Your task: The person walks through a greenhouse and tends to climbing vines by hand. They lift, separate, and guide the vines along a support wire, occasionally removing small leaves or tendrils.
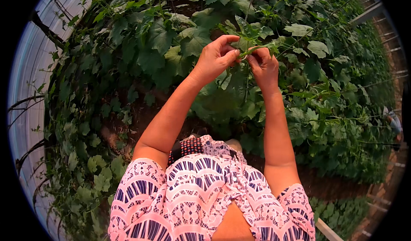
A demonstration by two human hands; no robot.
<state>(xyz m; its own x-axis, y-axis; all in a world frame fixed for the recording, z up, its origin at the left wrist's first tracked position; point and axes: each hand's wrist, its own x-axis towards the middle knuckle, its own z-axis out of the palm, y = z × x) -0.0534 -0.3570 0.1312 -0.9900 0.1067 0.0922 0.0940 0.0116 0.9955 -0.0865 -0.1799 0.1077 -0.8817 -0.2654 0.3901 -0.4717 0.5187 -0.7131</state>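
Both hands meet at a green vine shoot (257, 48) in the upper middle of the head view. My left hand (219, 55) pinches the shoot's stem between thumb and finger, its index finger raised and bent beside a thin string (249, 11). Close on its right, my right hand (264, 64) grips the same shoot with thumb and fingers, and a small pale loop or tendril shows between the hands; which it is, I cannot tell. The string runs upward from the hands past leaves and tendrils. Broad lobed leaves (194, 41) surround the shoot.
Dense vines fill both sides, with thin lines (369, 84) strung across at right. Plastic sheeting (25, 74) with dark branches borders the left. Brown soil (330, 186) shows between rows. A post (366, 14) stands upper right. Another person (394, 123) is at the far right edge.
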